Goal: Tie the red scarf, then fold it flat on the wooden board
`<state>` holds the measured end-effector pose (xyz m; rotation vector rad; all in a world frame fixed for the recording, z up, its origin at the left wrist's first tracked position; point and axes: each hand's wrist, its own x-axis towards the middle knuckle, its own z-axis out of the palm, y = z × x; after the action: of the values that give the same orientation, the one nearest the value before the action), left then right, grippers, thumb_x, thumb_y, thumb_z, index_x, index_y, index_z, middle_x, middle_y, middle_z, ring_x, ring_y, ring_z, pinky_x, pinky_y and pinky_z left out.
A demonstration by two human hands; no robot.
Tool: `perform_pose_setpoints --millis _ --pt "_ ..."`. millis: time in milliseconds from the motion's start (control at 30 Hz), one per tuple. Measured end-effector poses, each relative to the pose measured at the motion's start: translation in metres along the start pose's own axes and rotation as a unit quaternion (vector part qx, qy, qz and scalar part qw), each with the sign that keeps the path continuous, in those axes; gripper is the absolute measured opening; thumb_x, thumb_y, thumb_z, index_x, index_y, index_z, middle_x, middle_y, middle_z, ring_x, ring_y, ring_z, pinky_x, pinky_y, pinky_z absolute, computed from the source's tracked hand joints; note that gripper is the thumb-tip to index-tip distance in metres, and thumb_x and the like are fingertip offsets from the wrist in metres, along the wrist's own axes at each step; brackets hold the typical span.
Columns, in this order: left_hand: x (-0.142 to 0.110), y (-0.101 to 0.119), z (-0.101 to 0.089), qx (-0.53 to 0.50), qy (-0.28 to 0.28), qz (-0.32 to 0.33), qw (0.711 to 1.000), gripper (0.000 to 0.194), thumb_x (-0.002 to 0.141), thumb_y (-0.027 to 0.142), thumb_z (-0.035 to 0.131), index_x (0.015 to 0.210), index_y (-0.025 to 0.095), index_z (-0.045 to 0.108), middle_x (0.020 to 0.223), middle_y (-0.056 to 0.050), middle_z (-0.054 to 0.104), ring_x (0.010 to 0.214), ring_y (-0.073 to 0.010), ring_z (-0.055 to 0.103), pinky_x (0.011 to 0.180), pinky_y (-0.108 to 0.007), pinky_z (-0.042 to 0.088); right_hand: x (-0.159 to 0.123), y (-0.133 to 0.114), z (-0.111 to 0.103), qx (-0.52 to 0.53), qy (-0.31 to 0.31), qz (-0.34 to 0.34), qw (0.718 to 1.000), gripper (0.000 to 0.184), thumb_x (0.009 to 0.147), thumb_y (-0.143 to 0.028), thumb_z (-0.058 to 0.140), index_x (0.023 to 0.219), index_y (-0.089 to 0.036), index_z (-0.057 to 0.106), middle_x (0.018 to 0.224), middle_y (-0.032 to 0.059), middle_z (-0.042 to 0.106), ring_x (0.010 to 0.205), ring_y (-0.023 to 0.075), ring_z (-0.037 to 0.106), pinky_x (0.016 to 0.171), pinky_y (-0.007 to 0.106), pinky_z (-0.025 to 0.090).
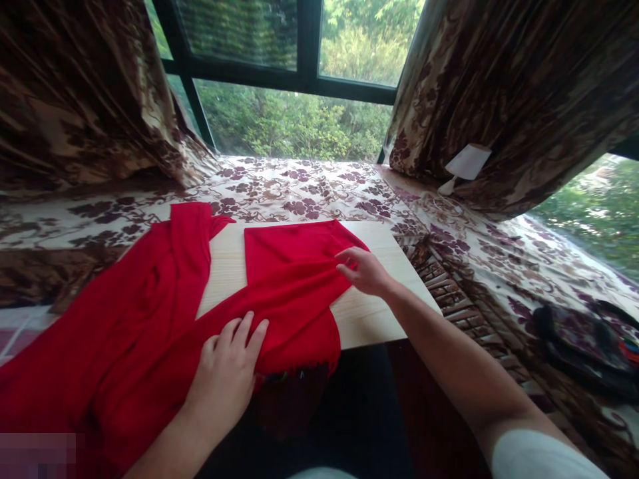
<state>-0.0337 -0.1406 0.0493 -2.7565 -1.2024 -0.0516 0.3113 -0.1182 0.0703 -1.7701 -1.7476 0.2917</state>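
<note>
A long red cloth (289, 293) lies across a pale wooden board (379, 319), with one part folded flat near the far edge and a fringed-looking edge hanging over the near side. My right hand (367, 271) pinches the cloth's right edge between thumb and fingers. Flat on the nearer part of the same cloth rests my left hand (232, 362), its fingers stretched out and slightly apart. More red fabric is bunched to the left, running past the board's left side and out of view at lower left.
Behind the board stretches a floral-covered ledge (299, 179) beneath a window (294, 120). Patterned curtains (504, 86) hang at both sides. A small white lamp (468, 163) stands on the ledge at right. Farther right lies a dark bag (584, 346).
</note>
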Motion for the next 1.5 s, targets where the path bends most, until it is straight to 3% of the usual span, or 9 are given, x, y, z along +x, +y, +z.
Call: perform_pose_setpoints --millis 100,200,267,467,667,800,933,1133,1500 --pt "0.000 0.000 0.002 -0.007 0.012 -0.009 1.000 0.076 0.080 0.003 0.052 0.151 0.029 0.046 0.154 -0.011 0.047 0.132 -0.0318 0.046 0.097 -0.047 0.042 -0.056 -0.044 0.012 0.021 -0.095 -0.108 0.989 0.015 0.089 -0.031 0.065 0.098 -0.020 0.068 0.092 0.0051 0.068 0.079 0.0152 0.063 0.073 0.026 0.049" --pt "0.000 -0.001 0.003 -0.019 0.018 -0.017 1.000 0.075 0.080 0.004 0.053 0.149 0.033 0.048 0.153 -0.010 0.048 0.131 -0.0317 0.046 0.097 -0.047 0.042 -0.097 -0.078 0.033 -0.052 -0.146 -0.233 0.960 0.058 0.077 -0.047 0.078 0.126 -0.022 0.061 0.119 0.0116 0.066 0.105 0.0251 0.060 0.089 0.037 0.047" --pt "0.000 0.000 0.003 -0.024 0.018 -0.018 0.999 0.076 0.078 0.006 0.056 0.149 0.034 0.048 0.153 -0.010 0.048 0.131 -0.0324 0.046 0.097 -0.048 0.042 -0.109 -0.088 0.047 -0.118 -0.142 -0.267 0.946 0.066 0.080 -0.045 0.076 0.138 -0.023 0.052 0.133 0.0136 0.060 0.114 0.0284 0.055 0.092 0.041 0.045" --pt "0.002 0.003 0.000 -0.038 0.021 -0.021 0.999 0.072 0.078 0.015 0.061 0.147 0.032 0.051 0.150 -0.013 0.050 0.130 -0.0335 0.046 0.098 -0.048 0.042 -0.106 -0.085 0.068 -0.140 -0.093 -0.272 0.948 0.020 0.095 -0.027 0.058 0.113 -0.023 0.065 0.112 0.0113 0.068 0.099 0.0234 0.056 0.082 0.037 0.044" --pt "0.002 0.002 0.004 -0.052 0.029 -0.018 0.998 0.063 0.086 0.022 0.058 0.146 0.038 0.050 0.149 -0.013 0.051 0.129 -0.0335 0.046 0.095 -0.048 0.042 -0.102 -0.088 0.066 -0.055 -0.092 -0.223 0.969 0.008 0.092 -0.024 0.059 0.087 -0.022 0.064 0.089 0.0062 0.068 0.085 0.0190 0.058 0.083 0.032 0.046" --pt "0.002 0.001 0.008 -0.060 0.031 -0.012 0.998 0.062 0.087 0.020 0.055 0.146 0.040 0.050 0.150 -0.013 0.050 0.130 -0.0331 0.046 0.096 -0.048 0.041 -0.075 -0.087 0.052 -0.011 -0.100 -0.181 0.978 0.015 0.095 -0.028 0.056 0.086 -0.022 0.065 0.085 0.0038 0.070 0.081 0.0165 0.062 0.077 0.027 0.048" --pt "0.005 0.000 0.008 -0.066 0.025 -0.019 0.997 0.070 0.082 0.011 0.052 0.144 0.041 0.052 0.150 -0.011 0.050 0.132 -0.0328 0.046 0.096 -0.048 0.040 -0.008 -0.068 0.040 -0.061 -0.049 -0.111 0.991 0.023 0.098 -0.023 0.047 0.097 -0.021 0.070 0.099 0.0053 0.073 0.095 0.0172 0.065 0.084 0.025 0.046" --pt "0.004 0.002 0.008 -0.064 0.031 -0.020 0.997 0.077 0.076 0.006 0.052 0.145 0.041 0.051 0.152 -0.012 0.048 0.136 -0.0331 0.043 0.098 -0.048 0.036 0.082 -0.031 0.031 -0.212 -0.174 -0.083 0.958 0.026 0.086 -0.017 0.057 0.106 -0.023 0.073 0.103 0.0071 0.075 0.095 0.0218 0.067 0.078 0.026 0.045" --pt "0.003 0.004 0.009 -0.077 0.026 -0.026 0.996 0.082 0.074 0.006 0.056 0.145 0.045 0.048 0.153 -0.014 0.047 0.137 -0.0347 0.043 0.097 -0.048 0.034 0.119 -0.021 0.026 -0.176 -0.321 -0.076 0.927 0.016 0.070 -0.006 0.062 0.078 -0.016 0.071 0.073 0.0005 0.068 0.064 0.0123 0.055 0.056 0.022 0.033"
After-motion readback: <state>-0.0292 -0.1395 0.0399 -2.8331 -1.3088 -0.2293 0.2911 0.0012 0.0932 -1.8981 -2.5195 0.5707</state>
